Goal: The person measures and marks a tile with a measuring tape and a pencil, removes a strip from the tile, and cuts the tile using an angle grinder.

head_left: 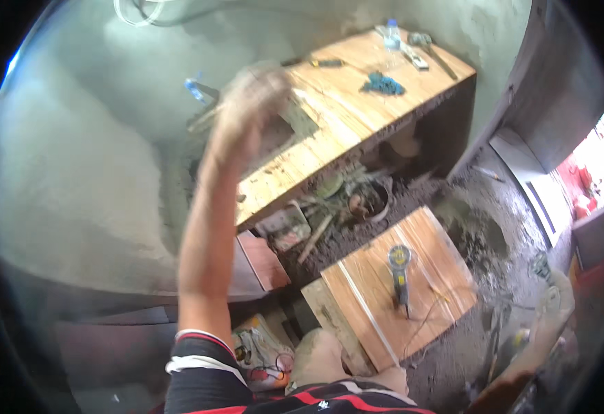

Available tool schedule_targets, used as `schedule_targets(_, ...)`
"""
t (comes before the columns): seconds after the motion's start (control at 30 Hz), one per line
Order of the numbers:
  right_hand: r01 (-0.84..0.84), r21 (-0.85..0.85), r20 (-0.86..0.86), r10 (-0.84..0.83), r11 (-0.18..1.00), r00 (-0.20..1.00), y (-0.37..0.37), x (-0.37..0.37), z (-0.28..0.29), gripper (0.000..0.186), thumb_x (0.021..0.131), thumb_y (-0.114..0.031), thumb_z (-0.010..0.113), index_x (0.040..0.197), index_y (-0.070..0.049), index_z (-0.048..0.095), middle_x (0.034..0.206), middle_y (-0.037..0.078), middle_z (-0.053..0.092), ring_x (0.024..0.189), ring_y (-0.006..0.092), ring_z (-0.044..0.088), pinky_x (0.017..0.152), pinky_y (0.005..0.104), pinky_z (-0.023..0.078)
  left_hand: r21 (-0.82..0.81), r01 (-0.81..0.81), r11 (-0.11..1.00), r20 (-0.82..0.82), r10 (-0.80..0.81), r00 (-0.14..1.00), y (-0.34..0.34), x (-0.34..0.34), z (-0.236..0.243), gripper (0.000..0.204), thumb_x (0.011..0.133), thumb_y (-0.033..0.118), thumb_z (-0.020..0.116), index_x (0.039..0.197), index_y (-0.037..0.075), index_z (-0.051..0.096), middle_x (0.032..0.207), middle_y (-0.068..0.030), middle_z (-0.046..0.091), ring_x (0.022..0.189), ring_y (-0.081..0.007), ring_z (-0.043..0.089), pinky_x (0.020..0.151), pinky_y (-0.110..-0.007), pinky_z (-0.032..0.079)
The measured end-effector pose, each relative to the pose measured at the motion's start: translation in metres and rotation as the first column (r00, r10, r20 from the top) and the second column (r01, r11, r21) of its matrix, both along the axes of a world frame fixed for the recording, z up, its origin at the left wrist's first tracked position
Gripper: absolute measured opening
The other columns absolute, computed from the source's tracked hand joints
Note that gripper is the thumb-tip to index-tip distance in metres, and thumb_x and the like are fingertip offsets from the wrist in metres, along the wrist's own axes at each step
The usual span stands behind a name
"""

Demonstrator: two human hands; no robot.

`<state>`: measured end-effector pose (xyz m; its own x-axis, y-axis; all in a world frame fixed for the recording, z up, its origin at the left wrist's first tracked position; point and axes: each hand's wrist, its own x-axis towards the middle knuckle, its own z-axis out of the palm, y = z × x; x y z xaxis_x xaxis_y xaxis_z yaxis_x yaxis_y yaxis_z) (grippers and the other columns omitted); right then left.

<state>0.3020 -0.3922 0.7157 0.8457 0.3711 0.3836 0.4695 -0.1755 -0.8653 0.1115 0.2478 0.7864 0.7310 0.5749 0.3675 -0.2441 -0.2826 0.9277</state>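
My left arm reaches forward, and my left hand [257, 90], smeared by motion, is over the left part of a wood-patterned counter top [357, 103]. Just below it lies a square cut-out [298, 124] in that top. At the far right, low down, my right hand [558, 298] appears closed at a small grey-green object [540, 266] whose kind I cannot make out. Between my arms, an angle grinder [399, 272] with a round disc lies on wood-patterned boards [357, 276]. A cord trails from it.
On the counter are a clear bottle [391, 34], a crumpled blue cloth or glove [383, 84] and a hammer-like tool [436, 54]. Beneath it stands a bucket [378, 200] among rubble. Wet grey mortar [471, 228] spreads over the floor. A plastic bag [264, 348] lies beside my leg.
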Motion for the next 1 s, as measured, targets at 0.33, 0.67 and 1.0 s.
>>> schedule_targets(0.33, 0.301, -0.034, -0.232, -0.301, 0.953, 0.925, 0.077, -0.04, 0.037, 0.034, 0.102, -0.019, 0.061, 0.127, 0.004, 0.062, 0.086, -0.004, 0.058, 0.069, 0.0007, 0.047, 0.058, 0.0162, 0.037, -0.322, 0.031, 0.946, 0.193, 0.034, 0.981, 0.236, -0.038, -0.054, 0.03, 0.102, 0.016, 0.06, 0.126, -0.003, 0.059, 0.123, -0.019, 0.067, 0.11, -0.0322, 0.068, 0.098, -0.046, 0.055)
schedule_targets(0.67, 0.26, 0.054, -0.316, -0.23, 0.964, 0.921, 0.006, -0.041, 0.002, 0.044, 0.101, -0.03, 0.07, 0.128, 0.003, 0.064, 0.074, -0.008, 0.048, 0.061, 0.0009, 0.036, 0.055, 0.0197, 0.026, -0.403, -0.154, 0.902, -0.038, 0.151, 0.988, 0.145, -0.091, -0.027, 0.035, 0.103, 0.018, 0.062, 0.129, -0.005, 0.058, 0.122, -0.016, 0.068, 0.107, -0.0297, 0.068, 0.094, -0.043, 0.057)
schedule_targets(1.0, 0.203, 0.162, -0.311, -0.146, 0.966, 0.939, 0.032, -0.06, -0.04, 0.028, 0.099, -0.02, 0.07, 0.118, 0.001, 0.069, 0.079, -0.007, 0.052, 0.065, 0.0029, 0.042, 0.056, 0.0199, 0.029, -0.35, -0.057, 0.935, -0.025, 0.051, 0.998, 0.191, -0.074, 0.014, 0.039, 0.102, 0.02, 0.065, 0.129, -0.006, 0.057, 0.121, -0.0176, 0.067, 0.109, -0.0309, 0.067, 0.096, -0.041, 0.057)
